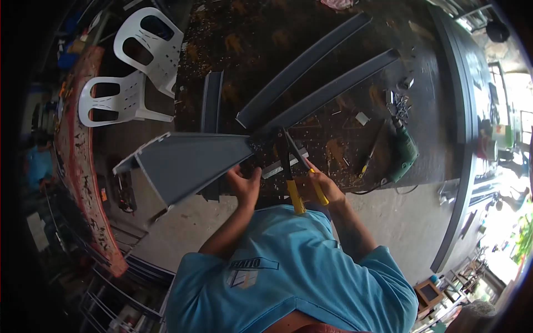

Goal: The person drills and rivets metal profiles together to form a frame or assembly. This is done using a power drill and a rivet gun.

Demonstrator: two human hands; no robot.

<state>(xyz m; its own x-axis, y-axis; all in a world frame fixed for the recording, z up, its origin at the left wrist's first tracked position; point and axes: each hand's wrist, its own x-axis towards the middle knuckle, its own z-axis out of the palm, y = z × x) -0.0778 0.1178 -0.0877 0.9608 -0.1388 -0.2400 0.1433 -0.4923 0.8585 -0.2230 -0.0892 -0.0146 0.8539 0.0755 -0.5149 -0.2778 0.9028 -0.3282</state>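
A hand tool (pixel 287 154) with two long dark arms and yellow grips is in my right hand (pixel 328 187), whose fingers close around one grip. The other yellow grip stands apart to its left, and the tool's head lies by the narrow-looking end of a grey metal channel (pixel 191 166). That channel slants up toward me on the left. My left hand (pixel 244 187) is beside its lower edge, thumb spread away and fingertips right at the metal, partly hidden. A short light metal strip (pixel 280 166) lies behind the tool's arms.
More grey channels (pixel 305 69) lie across the dark table (pixel 344 147). A green drill (pixel 405 152), a yellow-handled screwdriver (pixel 365 167) and small metal bits are at the right. White plastic chairs (pixel 125 100) stand left; a long grey bar (pixel 463 111) runs along the right. Another person (pixel 39 161) is far left.
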